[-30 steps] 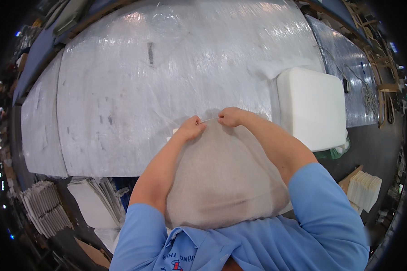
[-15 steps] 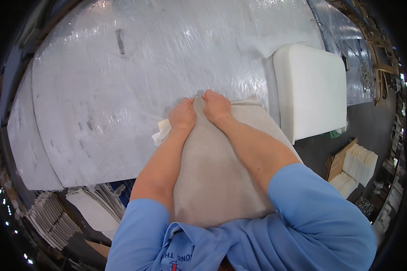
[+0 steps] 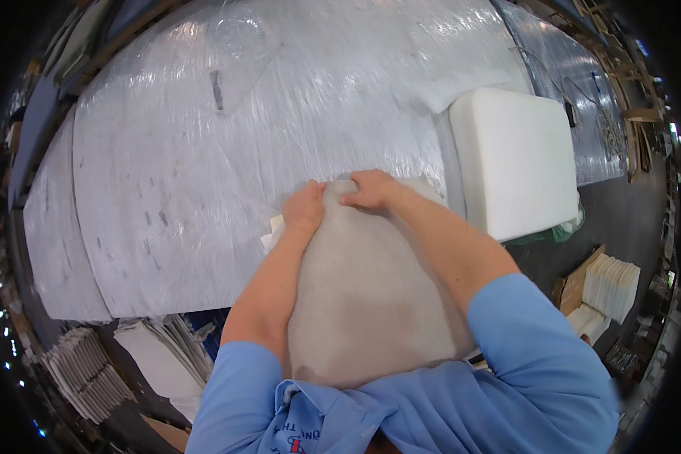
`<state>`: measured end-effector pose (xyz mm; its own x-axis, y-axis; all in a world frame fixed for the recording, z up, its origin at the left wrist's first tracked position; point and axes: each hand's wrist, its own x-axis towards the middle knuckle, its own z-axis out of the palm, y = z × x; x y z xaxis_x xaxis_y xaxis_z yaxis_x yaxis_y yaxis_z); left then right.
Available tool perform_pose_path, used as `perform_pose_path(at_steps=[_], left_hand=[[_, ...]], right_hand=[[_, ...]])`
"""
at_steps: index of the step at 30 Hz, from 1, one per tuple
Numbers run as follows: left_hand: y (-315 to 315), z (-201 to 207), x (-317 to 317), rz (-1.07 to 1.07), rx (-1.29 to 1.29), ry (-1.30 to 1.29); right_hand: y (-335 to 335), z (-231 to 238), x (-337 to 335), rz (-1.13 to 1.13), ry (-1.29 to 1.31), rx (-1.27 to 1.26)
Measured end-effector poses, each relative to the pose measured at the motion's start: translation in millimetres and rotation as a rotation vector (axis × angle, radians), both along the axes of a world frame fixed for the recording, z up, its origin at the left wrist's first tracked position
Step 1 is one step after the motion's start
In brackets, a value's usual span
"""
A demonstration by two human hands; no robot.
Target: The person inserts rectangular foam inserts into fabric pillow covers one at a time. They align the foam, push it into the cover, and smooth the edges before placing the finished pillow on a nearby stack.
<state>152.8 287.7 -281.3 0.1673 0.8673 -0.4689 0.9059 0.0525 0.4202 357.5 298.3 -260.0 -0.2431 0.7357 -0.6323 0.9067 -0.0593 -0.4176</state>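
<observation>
A beige fabric cushion cover [image 3: 363, 295] stretches from my torso to the far end, where both hands grip it. My left hand [image 3: 304, 206] is closed on the far left of its edge, fingers folded over the cloth. At the far right corner my right hand [image 3: 372, 189] pinches the same edge, thumb on top. What fills the cover is hidden. Pale labels or cloth flaps [image 3: 274, 229] stick out beside my left wrist. To the right lies a white foam cushion [image 3: 516, 163], apart from my hands.
Clear plastic film covers the wide table [image 3: 166, 166]. Below its near left edge stand stacked pale panels [image 3: 87, 371] and white sheets [image 3: 159, 352]. At the right, a cardboard box [image 3: 575, 280] with a stack of cream pieces [image 3: 611, 286] rests on the floor.
My right hand has turned and shifted slightly right, widening the gap between my hands. The cover's far end looks broader and rounder. The whole view has shifted a little.
</observation>
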Motion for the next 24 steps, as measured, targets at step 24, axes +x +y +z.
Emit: perform_pose_path(at_steps=[24], left_hand=[[-5,-8,-10,0.229,-0.054,0.154]], right_hand=[[-21,-23,-16,-0.742,0.005,0.225]])
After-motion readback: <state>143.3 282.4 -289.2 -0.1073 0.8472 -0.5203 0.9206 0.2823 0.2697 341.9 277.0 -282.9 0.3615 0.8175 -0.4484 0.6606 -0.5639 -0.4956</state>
